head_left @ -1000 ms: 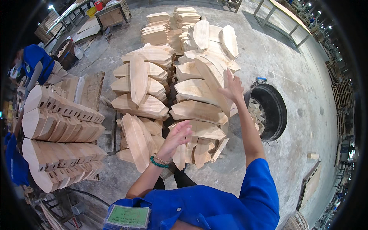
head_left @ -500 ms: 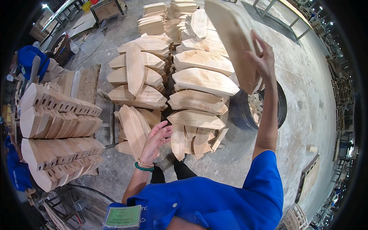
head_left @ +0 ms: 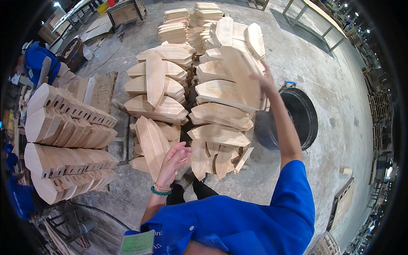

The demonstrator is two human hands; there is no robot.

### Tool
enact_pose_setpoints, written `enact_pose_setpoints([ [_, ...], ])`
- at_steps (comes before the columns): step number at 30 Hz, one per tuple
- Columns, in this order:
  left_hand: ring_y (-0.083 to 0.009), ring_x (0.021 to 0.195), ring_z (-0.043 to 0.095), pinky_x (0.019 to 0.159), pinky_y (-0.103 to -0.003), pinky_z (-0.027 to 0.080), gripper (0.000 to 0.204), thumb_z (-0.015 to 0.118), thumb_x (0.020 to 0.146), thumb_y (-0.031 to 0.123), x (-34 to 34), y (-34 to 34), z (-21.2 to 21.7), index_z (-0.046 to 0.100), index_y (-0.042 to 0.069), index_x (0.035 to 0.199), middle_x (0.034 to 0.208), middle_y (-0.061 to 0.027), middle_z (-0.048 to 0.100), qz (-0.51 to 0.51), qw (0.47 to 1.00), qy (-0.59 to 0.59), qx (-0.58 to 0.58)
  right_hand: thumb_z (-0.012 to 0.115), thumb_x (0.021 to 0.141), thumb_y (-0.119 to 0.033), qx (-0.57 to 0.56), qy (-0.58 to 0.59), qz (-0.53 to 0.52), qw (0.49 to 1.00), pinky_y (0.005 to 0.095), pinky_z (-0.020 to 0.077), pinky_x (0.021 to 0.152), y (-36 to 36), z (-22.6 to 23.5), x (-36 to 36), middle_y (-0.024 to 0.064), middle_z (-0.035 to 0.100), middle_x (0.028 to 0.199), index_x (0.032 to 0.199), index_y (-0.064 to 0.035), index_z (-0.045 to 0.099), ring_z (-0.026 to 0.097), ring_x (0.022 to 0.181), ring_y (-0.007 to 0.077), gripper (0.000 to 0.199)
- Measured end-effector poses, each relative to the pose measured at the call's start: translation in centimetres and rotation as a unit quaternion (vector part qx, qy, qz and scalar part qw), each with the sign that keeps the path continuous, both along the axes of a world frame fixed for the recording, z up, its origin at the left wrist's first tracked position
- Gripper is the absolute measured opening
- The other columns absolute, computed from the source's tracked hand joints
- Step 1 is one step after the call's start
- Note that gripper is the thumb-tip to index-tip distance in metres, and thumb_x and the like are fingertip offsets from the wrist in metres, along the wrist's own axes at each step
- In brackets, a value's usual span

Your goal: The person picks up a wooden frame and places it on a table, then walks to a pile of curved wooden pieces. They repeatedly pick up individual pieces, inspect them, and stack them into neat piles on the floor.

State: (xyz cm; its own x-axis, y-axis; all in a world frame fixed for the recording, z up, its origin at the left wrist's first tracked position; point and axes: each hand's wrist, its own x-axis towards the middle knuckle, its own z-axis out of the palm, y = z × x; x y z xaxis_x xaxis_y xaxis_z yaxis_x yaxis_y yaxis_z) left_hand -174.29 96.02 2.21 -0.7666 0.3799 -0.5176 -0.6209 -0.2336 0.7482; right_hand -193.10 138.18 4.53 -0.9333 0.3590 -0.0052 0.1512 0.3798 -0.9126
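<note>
My right hand [head_left: 265, 83], blurred by motion, grips the right edge of a pale wooden board [head_left: 239, 73] with angled ends. That board is tilted above the right-hand stack of similar boards [head_left: 219, 92] and covers part of it. Low in front of me, my left hand [head_left: 172, 162] is open and holds nothing, its fingers spread beside a slanting board [head_left: 151, 142] of the left-hand stack. One more board [head_left: 155, 78] lies lengthwise across the top of that left stack [head_left: 155, 106].
A black drum [head_left: 313, 127] stands right of the stacks. On the left are rows of slotted wooden blocks [head_left: 70, 159], with a person in blue [head_left: 38, 63] behind them. More board stacks [head_left: 173, 29] rise at the back, and a table [head_left: 316, 15] stands far right.
My right hand has brought the board from high on the right down and leftward over the right stack. My left hand stays open, nearly in place.
</note>
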Motion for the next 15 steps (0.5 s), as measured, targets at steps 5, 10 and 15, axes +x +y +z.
enact_pose_setpoints([
  [5,-0.0148,0.106,0.057,0.088,-0.028,0.047,0.039,0.054,0.095,0.024,0.9,-2.4,-0.6,0.046,0.009,0.13,0.117,-0.007,0.059,0.069,0.997,-0.014,-0.022,0.075,0.062,-0.016,-0.029,0.114,0.083,0.99,0.0345,0.0516,0.078,-1.3,7.3,1.5,0.0174,0.057,0.114,0.14,-0.0073,0.037,0.062,0.094,0.024,0.087],
  [10,-0.0154,0.104,0.058,0.088,-0.029,0.047,0.039,0.055,0.094,0.024,-0.2,-3.1,-0.5,0.047,0.009,0.129,0.117,-0.0072,0.059,0.087,0.996,-0.002,-0.031,0.075,0.063,-0.028,0.306,0.12,0.107,0.938,0.0398,0.0462,0.087,-1.0,10.2,2.5,0.0203,0.056,0.105,0.14,-0.0255,0.041,0.057,0.098,0.0297,0.084],
  [15,-0.0144,0.104,0.058,0.087,-0.028,0.046,0.039,0.055,0.094,0.025,-2.7,-1.1,-0.7,0.047,0.009,0.129,0.115,-0.0063,0.06,0.035,0.999,0.008,-0.001,0.076,0.061,-0.047,0.483,-0.031,0.08,0.871,0.0524,0.0353,0.096,-2.2,-2.7,3.4,0.0188,0.048,0.116,0.137,-0.043,0.038,0.045,0.113,0.0401,0.085],
])
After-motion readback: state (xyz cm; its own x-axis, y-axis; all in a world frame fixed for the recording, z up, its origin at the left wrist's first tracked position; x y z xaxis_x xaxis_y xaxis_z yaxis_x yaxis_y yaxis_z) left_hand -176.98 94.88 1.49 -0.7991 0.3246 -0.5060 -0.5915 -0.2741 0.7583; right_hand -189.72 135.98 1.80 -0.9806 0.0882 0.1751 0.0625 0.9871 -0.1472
